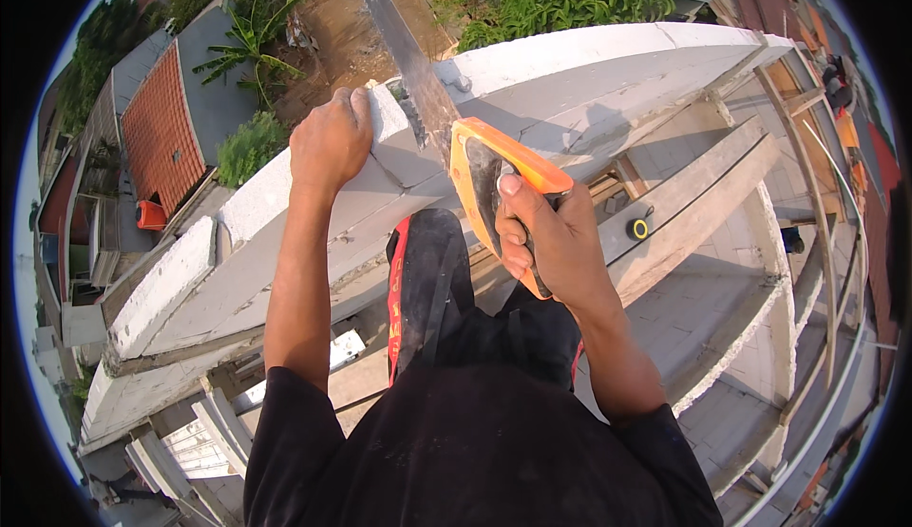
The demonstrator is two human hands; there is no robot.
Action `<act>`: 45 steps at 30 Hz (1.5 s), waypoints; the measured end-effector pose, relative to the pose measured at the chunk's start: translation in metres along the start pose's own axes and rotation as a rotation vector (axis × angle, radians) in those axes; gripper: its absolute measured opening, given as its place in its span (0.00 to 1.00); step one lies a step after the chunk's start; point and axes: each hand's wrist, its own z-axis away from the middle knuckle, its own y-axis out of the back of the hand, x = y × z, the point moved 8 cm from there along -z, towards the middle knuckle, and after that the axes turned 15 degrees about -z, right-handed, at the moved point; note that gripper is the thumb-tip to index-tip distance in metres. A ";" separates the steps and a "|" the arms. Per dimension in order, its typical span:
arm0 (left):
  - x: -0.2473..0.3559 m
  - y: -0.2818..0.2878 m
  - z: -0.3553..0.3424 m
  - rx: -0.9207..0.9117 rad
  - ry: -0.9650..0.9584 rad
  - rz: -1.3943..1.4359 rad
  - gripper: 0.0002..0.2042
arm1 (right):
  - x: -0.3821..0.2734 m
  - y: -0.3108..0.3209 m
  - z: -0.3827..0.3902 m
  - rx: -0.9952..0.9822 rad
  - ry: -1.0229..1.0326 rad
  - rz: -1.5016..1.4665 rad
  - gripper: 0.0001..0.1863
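Note:
My right hand [546, 232] is closed round the orange and black handle of a handsaw [408, 52]. Its long, dusty blade points up and away to the left, crossing the top of a pale block wall [532, 61] beside a rough notch. On the left of the blade, my left hand [332, 142] rests with fingers curled over the far top edge of a white block [387, 114]. The fingertips on the wall's outer side are hidden. Below the saw, my knees come close to the wall's inner face.
A black and yellow tape measure [638, 229] lies on a long plank [703, 199] to the right. Lower walls and timber stand below me. Past the wall, the ground [332, 14] drops well below, with trees and a tiled roof [161, 123].

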 end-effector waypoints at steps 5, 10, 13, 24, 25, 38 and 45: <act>0.005 -0.003 -0.002 -0.023 -0.013 -0.031 0.26 | -0.026 -0.009 0.011 -0.010 0.387 0.187 0.13; 0.001 0.000 0.002 -0.005 -0.002 -0.001 0.26 | 0.021 0.018 -0.016 -0.038 -0.231 0.102 0.15; 0.003 -0.002 0.001 -0.034 0.004 -0.007 0.26 | -0.023 -0.007 0.004 -0.036 0.032 0.160 0.16; 0.001 -0.001 -0.001 -0.023 0.002 -0.027 0.26 | -0.009 -0.020 -0.006 -0.070 0.129 0.640 0.19; 0.002 -0.001 -0.001 -0.029 -0.003 -0.031 0.26 | -0.016 -0.026 -0.001 -0.085 0.114 0.637 0.19; 0.003 -0.001 -0.001 -0.020 -0.007 -0.003 0.27 | -0.012 -0.011 0.020 -0.025 0.155 0.403 0.18; 0.004 -0.003 -0.002 -0.019 -0.016 0.006 0.26 | -0.024 -0.034 0.030 -0.063 0.533 0.626 0.18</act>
